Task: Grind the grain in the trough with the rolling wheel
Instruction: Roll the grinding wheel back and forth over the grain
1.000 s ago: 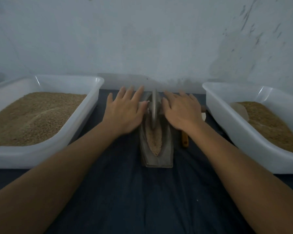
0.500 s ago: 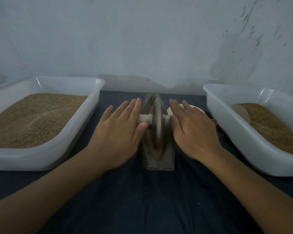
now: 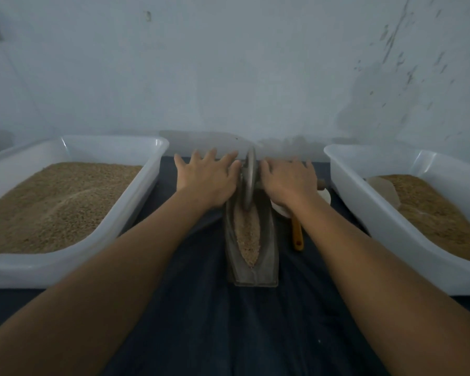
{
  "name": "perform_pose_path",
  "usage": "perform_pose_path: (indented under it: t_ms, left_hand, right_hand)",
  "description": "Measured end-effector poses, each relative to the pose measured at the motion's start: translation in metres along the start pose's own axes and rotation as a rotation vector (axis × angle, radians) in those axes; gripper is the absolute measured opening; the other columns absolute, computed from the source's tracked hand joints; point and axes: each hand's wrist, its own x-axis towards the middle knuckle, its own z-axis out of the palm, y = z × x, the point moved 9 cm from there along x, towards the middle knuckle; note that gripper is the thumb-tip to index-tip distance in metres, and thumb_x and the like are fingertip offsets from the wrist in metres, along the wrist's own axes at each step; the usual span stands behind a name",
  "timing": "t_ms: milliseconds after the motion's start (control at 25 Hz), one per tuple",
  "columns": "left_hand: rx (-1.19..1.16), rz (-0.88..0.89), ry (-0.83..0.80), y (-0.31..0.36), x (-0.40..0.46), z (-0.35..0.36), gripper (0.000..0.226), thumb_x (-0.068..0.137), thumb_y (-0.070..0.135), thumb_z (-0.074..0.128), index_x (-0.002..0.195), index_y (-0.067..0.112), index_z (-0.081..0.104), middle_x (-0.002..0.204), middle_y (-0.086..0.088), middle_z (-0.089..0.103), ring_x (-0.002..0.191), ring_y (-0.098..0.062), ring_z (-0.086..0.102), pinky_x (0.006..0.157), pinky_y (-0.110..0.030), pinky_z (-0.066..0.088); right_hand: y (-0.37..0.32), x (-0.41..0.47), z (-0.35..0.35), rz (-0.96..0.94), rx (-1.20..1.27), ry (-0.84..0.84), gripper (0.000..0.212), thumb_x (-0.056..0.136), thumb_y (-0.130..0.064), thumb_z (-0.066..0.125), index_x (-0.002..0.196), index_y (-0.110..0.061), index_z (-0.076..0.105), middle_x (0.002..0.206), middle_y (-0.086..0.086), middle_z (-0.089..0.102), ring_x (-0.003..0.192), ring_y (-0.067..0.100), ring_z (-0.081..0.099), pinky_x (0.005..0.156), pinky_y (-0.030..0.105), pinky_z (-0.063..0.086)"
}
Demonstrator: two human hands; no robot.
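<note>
- Left hand (image 3: 208, 180) and right hand (image 3: 288, 183), fingers straight, press flat either side of rolling wheel (image 3: 249, 177), nothing clasped.
- Wheel upright at far end of trough (image 3: 251, 240); grain (image 3: 248, 234) fills near end.
- Trough lies mid-cloth (image 3: 228, 335).

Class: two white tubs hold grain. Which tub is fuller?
The left tub, beside the left hand: grain spreads nearly across it, while the right tub shows bare wall.

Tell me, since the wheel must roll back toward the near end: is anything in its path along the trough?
Nothing visible. The wheel sits at the far end of the trough; ahead of it lies only the grain. The orange tool lies outside, right of the trough.
</note>
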Motion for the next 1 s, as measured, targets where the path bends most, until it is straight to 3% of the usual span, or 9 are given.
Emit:
perform_pose_path:
  t_ms: [120,240,360,560,600,680,800,880,1000]
  left_hand:
    - [-0.033,0.066,0.072,0.003,-0.044,-0.007,0.066,0.106,0.062,0.006,0.167,0.038,0.019,0.171,0.0,0.033,0.156,-0.029,0.032,0.122,-0.07,0.021]
    - [-0.113,0.166,0.139,-0.003,-0.098,-0.019,0.065,0.109,0.06,0.003,0.167,0.038,0.018,0.171,0.01,0.032,0.157,-0.019,0.031,0.125,-0.059,0.025]
    - [-0.117,0.226,0.198,-0.006,-0.125,-0.026,0.063,0.111,0.062,0.006,0.167,0.037,0.021,0.168,0.011,0.036,0.155,-0.014,0.034,0.123,-0.054,0.031]
    - [-0.128,0.139,0.147,-0.002,-0.071,-0.011,0.062,0.111,0.059,0.016,0.165,0.032,0.032,0.167,0.006,0.04,0.153,-0.021,0.039,0.121,-0.054,0.032]
    - [-0.137,0.108,0.116,-0.003,-0.049,-0.007,0.062,0.111,0.059,0.019,0.165,0.031,0.032,0.168,0.004,0.039,0.153,-0.023,0.038,0.12,-0.055,0.032]
    - [-0.182,0.041,0.044,-0.008,-0.011,0.003,0.063,0.11,0.057,0.019,0.165,0.028,0.031,0.168,0.001,0.039,0.153,-0.027,0.037,0.12,-0.058,0.032]
    - [-0.208,0.006,0.02,-0.013,0.007,0.012,0.064,0.109,0.056,0.019,0.165,0.028,0.028,0.168,-0.001,0.039,0.152,-0.03,0.037,0.119,-0.063,0.031]
    - [-0.205,0.017,0.053,-0.016,-0.007,0.009,0.065,0.109,0.058,0.02,0.162,0.024,0.034,0.16,-0.003,0.05,0.144,-0.03,0.048,0.112,-0.058,0.04]
    - [-0.137,0.088,0.123,-0.013,-0.051,-0.001,0.07,0.107,0.061,0.021,0.154,0.017,0.048,0.133,-0.003,0.071,0.115,-0.026,0.069,0.089,-0.044,0.051]
  right_hand:
    - [-0.001,-0.038,-0.001,-0.088,0.044,-0.026,0.062,0.109,-0.053,0.011,0.161,-0.029,0.035,0.164,0.001,0.04,0.155,0.028,0.028,0.125,0.053,0.023]
    - [-0.004,-0.092,-0.023,-0.202,0.057,0.128,0.065,0.107,-0.056,0.013,0.16,-0.026,0.037,0.163,-0.005,0.042,0.152,0.019,0.035,0.118,0.041,0.032]
    - [-0.005,-0.121,-0.035,-0.26,0.063,0.203,0.068,0.106,-0.06,0.01,0.157,-0.028,0.042,0.158,-0.01,0.047,0.147,0.014,0.041,0.11,0.031,0.028]
    - [-0.011,-0.068,-0.016,-0.192,-0.003,0.048,0.061,0.109,-0.047,0.011,0.159,-0.025,0.039,0.161,-0.002,0.045,0.152,0.025,0.034,0.122,0.047,0.027]
    - [-0.012,-0.05,-0.012,-0.16,-0.012,0.012,0.06,0.11,-0.046,0.011,0.155,-0.025,0.044,0.157,0.0,0.05,0.15,0.029,0.037,0.122,0.051,0.028]
    - [-0.012,-0.017,-0.011,-0.081,-0.037,0.002,0.055,0.109,-0.044,0.014,0.126,-0.024,0.062,0.124,0.005,0.067,0.128,0.034,0.054,0.11,0.055,0.038]
    - [-0.015,0.006,-0.017,-0.002,-0.088,0.061,0.052,0.105,-0.045,0.017,0.098,-0.021,0.063,0.097,0.004,0.057,0.104,0.03,0.057,0.097,0.052,0.044]
    - [-0.019,-0.002,-0.017,-0.023,-0.088,0.079,0.053,0.105,-0.046,0.016,0.104,-0.022,0.064,0.105,0.005,0.06,0.107,0.03,0.058,0.098,0.053,0.044]
    - [-0.015,-0.033,-0.011,-0.125,-0.042,0.032,0.062,0.108,-0.05,0.01,0.133,-0.028,0.062,0.153,0.005,0.053,0.142,0.03,0.046,0.114,0.055,0.037]
